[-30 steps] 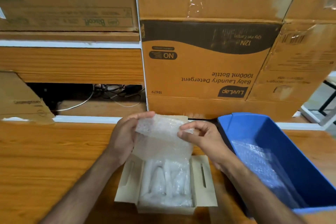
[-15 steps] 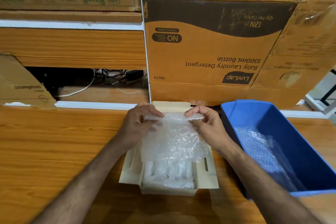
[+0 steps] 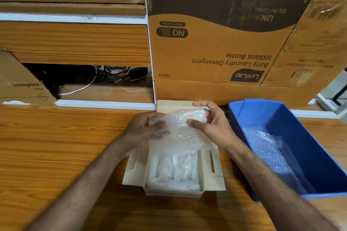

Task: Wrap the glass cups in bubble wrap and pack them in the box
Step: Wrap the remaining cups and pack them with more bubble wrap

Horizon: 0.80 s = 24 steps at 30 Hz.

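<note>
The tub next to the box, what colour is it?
Blue. The tub shows best in the head view, with some bubble wrap inside.

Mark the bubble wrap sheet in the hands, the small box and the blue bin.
bubble wrap sheet (image 3: pixel 180 129), head view, middle of the sheet between the hands
small box (image 3: pixel 216 180), head view, right side flap
blue bin (image 3: pixel 300 137), head view, inner right wall

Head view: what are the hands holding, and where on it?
Both hold one clear bubble wrap sheet above the open cardboard box: left hand at its left edge, right hand at its upper right corner.
</note>
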### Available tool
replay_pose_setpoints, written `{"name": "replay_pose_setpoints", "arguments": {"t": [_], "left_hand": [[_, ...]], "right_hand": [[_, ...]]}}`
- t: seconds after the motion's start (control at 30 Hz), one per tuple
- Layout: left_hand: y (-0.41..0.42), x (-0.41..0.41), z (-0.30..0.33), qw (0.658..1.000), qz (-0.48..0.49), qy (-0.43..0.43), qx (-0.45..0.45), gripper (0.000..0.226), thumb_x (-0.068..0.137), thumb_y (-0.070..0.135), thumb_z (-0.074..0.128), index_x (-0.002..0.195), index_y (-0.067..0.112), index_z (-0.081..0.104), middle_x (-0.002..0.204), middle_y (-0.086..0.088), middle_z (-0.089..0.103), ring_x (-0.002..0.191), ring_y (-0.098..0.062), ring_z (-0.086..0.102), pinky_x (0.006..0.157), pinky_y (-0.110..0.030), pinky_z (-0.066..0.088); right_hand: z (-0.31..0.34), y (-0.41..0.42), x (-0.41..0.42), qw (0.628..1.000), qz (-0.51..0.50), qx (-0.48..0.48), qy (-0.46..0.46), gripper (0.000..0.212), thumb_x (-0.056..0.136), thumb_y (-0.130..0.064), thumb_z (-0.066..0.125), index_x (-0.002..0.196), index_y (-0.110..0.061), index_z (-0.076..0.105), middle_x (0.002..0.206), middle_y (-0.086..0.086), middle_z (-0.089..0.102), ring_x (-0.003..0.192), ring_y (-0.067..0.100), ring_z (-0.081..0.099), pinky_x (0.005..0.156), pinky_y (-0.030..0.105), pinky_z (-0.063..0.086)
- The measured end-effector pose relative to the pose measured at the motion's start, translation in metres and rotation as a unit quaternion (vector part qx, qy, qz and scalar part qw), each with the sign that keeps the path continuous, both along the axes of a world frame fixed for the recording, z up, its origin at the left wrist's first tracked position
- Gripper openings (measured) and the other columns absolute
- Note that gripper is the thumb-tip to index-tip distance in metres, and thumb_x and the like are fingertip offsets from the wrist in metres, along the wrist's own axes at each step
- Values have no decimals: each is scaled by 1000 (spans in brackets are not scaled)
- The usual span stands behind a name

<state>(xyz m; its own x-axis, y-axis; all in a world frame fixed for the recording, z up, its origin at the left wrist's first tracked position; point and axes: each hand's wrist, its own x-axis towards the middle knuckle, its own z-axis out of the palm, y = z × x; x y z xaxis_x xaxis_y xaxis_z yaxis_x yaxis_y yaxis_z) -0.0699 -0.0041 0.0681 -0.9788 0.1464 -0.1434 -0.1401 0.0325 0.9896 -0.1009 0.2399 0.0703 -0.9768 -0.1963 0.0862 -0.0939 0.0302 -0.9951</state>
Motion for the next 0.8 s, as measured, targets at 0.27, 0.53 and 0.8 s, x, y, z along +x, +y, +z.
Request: {"name": "replay_pose_setpoints", "arguments": {"t": [0.27,0.53,0.8], "left_hand": [[-5,-1,-7,993,39,98,-56,25,83,-7,77,96,15,77,113,3,75,111,-13,69,92,-34,57],[-14,4,-29,992,-41,-114,-30,48,83,44,77,127,26,69,125,-5,72,119,-29,66,96,-49,54],[-9,-1,-25,996,-39,-84,-8,51,76,48,86,121,29,73,120,3,75,119,-23,65,100,-49,48]], "right_hand": [[-12,7,1,998,33,45,13,28,96,11,61,96,-11,79,95,-12,77,60,3,61,57,19,44],[-25,9,6,999,29,39,-7,15,85,-5,82,95,-16,84,109,-1,78,105,10,70,90,21,53],[-32,7,3,1000,5,-7,-7,34,87,1,79,118,-11,72,58,-21,48,53,-1,46,57,15,46]]}}
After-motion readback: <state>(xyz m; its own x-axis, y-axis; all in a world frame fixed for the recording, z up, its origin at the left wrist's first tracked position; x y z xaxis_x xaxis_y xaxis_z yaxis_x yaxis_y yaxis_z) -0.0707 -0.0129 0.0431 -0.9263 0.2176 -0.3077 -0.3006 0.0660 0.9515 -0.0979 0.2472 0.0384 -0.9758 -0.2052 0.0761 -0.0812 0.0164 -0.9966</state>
